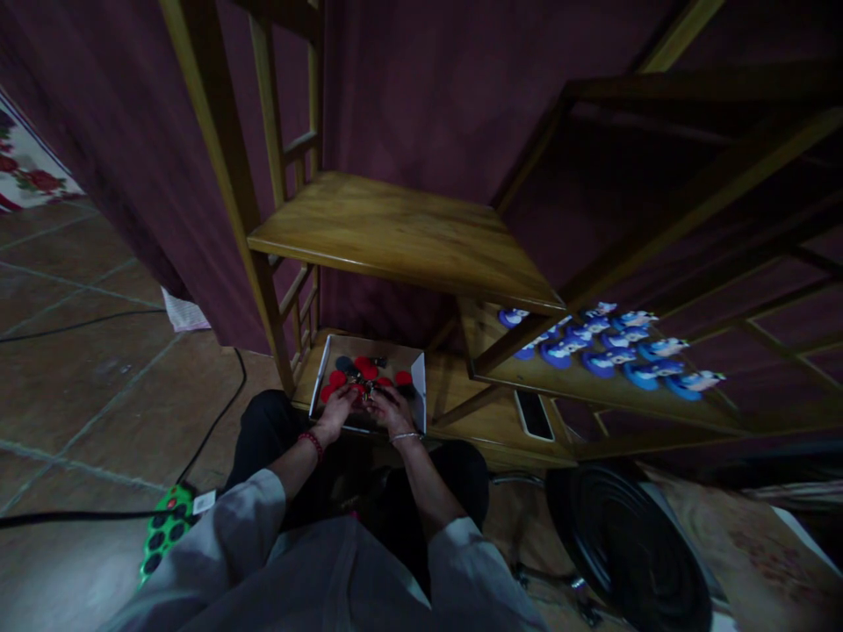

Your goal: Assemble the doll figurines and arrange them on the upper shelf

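Observation:
A shallow white box (422, 386) sits on the low wooden shelf in front of my knees. Several red round pieces (366, 367) lie in it, along with a dark grey round piece (344, 363) and a few small dark metallic bits (378, 361). My left hand (338, 407), with a red bead bracelet at the wrist, is over the box's front part, fingers bent inward. Close beside it, my right hand (390, 410) wears a silver bracelet and pinches at a small shiny metallic piece (367, 391) between the two hands. Its exact kind is too small to make out.
Rows of small blue-and-white figurines (612, 338) stand on the shelf at right. A phone-like white-edged object (533, 415) lies on the lower shelf. A wooden shelf board (408, 233) overhangs the box. A green power strip (164, 531) with cables and a black round stool (625, 544) flank me.

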{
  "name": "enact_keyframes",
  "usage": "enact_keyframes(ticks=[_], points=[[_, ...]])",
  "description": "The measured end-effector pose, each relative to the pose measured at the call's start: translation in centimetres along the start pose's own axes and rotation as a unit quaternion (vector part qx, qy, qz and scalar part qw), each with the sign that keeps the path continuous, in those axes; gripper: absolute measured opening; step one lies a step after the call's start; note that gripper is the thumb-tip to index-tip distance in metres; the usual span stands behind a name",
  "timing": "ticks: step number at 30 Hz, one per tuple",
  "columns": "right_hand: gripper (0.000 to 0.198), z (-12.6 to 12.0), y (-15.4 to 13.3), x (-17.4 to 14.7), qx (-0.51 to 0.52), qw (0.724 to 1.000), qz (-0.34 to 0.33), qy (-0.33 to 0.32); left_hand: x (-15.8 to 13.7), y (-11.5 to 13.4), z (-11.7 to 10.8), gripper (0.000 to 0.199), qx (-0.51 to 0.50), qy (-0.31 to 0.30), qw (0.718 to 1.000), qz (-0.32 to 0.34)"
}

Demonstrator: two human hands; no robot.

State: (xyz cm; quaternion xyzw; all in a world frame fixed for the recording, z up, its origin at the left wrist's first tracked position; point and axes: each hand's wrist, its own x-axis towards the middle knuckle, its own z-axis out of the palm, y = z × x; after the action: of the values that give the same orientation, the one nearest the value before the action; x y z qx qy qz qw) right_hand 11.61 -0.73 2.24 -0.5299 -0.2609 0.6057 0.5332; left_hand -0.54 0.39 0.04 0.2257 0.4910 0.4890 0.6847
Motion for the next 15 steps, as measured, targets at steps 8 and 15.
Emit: enact_keyframes(ticks=[8, 15], points=[[0.041, 0.3, -0.3, -0.5, -0.018, 0.999, 0.003, -0.026, -0.5, 0.6, 0.1, 0.021, -0.025, -0.013, 1.0, -0.004], [0.037, 0.6, -0.7, -1.0, -0.025, 0.998, -0.003, -0.049, -0.9, 1.4, 0.3, 0.014, -0.052, -0.013, 0.998, -0.011]])
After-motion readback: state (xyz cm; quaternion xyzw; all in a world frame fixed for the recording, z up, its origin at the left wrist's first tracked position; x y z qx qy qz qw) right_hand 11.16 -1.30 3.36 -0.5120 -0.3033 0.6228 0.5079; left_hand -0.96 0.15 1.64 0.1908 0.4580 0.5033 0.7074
